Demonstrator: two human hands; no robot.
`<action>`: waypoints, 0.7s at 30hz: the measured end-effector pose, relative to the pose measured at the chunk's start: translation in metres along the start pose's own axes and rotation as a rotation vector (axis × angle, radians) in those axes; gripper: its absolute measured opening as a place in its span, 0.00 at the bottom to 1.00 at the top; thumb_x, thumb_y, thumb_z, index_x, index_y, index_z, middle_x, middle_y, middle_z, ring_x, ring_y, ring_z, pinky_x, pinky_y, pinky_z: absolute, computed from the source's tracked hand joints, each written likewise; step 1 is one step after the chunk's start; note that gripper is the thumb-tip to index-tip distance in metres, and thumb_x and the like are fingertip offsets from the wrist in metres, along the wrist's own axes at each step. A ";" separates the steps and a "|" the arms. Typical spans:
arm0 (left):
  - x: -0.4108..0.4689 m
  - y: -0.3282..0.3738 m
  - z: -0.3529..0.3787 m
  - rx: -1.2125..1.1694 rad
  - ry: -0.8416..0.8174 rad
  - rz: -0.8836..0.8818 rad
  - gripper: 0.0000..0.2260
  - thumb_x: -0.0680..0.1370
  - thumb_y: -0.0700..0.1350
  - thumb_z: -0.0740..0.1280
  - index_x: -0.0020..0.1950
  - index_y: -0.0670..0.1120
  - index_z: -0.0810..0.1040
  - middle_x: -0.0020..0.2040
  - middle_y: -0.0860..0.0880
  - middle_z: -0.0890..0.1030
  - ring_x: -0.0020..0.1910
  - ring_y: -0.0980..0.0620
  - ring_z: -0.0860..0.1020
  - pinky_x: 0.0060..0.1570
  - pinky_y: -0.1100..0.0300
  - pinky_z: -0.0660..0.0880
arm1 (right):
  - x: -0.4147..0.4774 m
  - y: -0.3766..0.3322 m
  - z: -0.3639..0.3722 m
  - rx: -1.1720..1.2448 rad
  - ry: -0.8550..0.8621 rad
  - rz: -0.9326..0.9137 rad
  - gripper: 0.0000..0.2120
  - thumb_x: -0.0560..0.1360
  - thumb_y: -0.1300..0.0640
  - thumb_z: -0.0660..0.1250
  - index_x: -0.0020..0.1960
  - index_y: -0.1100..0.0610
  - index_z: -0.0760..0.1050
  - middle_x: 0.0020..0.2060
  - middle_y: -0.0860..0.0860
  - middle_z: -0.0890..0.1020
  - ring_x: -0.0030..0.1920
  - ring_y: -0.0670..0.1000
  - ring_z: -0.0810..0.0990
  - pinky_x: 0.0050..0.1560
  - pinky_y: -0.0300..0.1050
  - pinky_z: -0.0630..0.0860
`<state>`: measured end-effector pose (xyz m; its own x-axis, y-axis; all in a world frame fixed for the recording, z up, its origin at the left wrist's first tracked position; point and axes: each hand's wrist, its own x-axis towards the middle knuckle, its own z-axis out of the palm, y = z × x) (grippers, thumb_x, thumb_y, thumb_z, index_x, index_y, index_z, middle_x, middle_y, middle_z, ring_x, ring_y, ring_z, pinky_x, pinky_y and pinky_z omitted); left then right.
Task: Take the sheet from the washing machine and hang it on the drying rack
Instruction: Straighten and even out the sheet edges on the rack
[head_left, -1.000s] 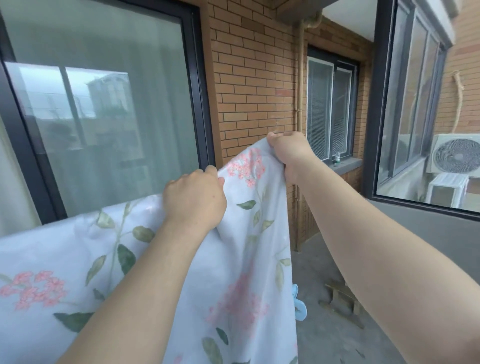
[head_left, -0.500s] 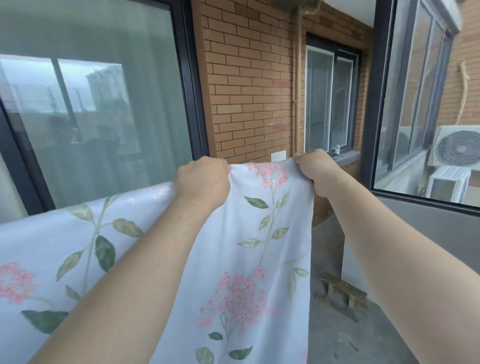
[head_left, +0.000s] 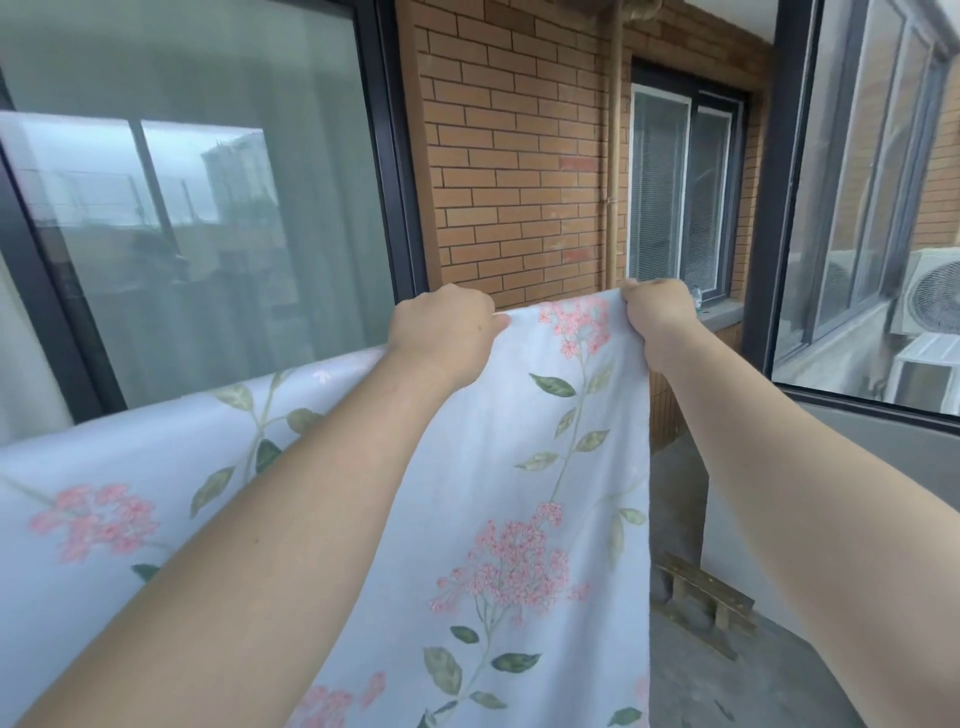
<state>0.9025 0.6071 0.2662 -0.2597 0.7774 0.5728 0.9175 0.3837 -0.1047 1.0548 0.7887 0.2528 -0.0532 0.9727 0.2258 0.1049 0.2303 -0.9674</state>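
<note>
A pale blue sheet (head_left: 519, 457) printed with pink flowers and green leaves hangs spread in front of me, its top edge running from lower left up to the right. My left hand (head_left: 441, 338) grips the top edge near the middle. My right hand (head_left: 657, 317) pinches the sheet's upper right corner, a short stretch of taut edge between the two hands. The drying rack is hidden behind the cloth; the washing machine is out of view.
Beyond the sheet stand a large dark-framed glass door (head_left: 208, 208) and a brick wall (head_left: 509, 156) with a drainpipe. A second window (head_left: 680, 197) sits at the back. A small wooden stool (head_left: 706, 597) stands on the concrete floor at right; an air-conditioner unit (head_left: 930, 296) shows through the right window.
Both hands came level with each other and drew apart along the top edge. The bunched end of the sheet is pulled flat and taut between them.
</note>
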 end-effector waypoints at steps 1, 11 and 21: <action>0.000 -0.001 -0.001 -0.005 -0.016 0.002 0.18 0.84 0.59 0.55 0.44 0.49 0.75 0.45 0.49 0.78 0.44 0.44 0.76 0.40 0.55 0.67 | 0.003 0.003 -0.001 -0.002 0.009 0.004 0.20 0.85 0.51 0.59 0.72 0.61 0.70 0.63 0.58 0.79 0.53 0.57 0.76 0.51 0.45 0.70; -0.012 -0.062 -0.012 -0.174 -0.097 -0.109 0.22 0.78 0.54 0.66 0.29 0.44 0.66 0.25 0.49 0.68 0.28 0.44 0.67 0.31 0.58 0.65 | 0.014 0.004 0.012 0.095 0.003 0.030 0.12 0.83 0.51 0.61 0.61 0.57 0.75 0.45 0.52 0.78 0.43 0.53 0.76 0.42 0.44 0.71; -0.026 -0.037 -0.007 -0.133 0.001 -0.186 0.21 0.83 0.52 0.60 0.31 0.45 0.67 0.31 0.48 0.72 0.32 0.45 0.71 0.30 0.58 0.62 | 0.026 0.013 0.012 0.189 0.084 0.034 0.16 0.84 0.53 0.59 0.38 0.54 0.67 0.32 0.49 0.71 0.32 0.50 0.67 0.41 0.45 0.68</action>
<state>0.8774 0.5696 0.2608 -0.4277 0.6993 0.5728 0.8857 0.4508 0.1111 1.0431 0.8167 0.2447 0.0310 0.9805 0.1938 -0.0832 0.1958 -0.9771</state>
